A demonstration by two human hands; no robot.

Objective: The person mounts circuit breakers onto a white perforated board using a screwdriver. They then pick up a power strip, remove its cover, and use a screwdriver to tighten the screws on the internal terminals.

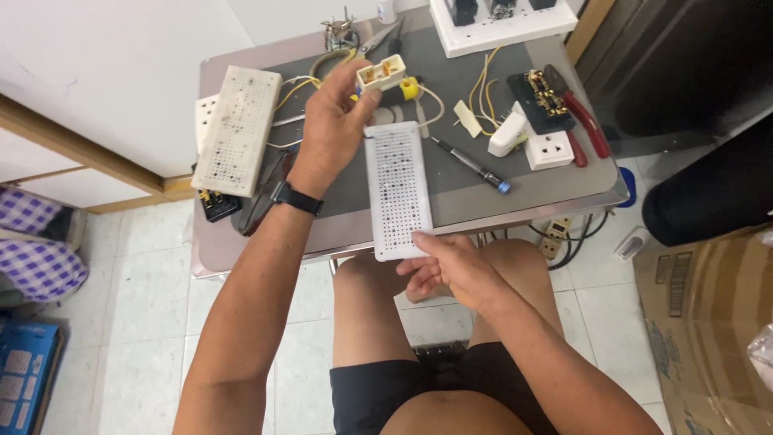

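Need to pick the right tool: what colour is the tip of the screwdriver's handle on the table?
Blue, on a black-handled screwdriver; seen in the head view.

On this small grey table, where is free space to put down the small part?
Free: the grey table strip between the white perforated panel and the black screwdriver, toward the front edge. Crowded: the far side, with yellow wires, red-handled pliers and white socket.

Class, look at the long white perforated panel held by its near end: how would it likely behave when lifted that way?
The perforated panel stays straight though the right hand grips only its near end, so it is probably stiff. It looks thin and full of holes, so likely light. Held at one end, it might pivot or slip.
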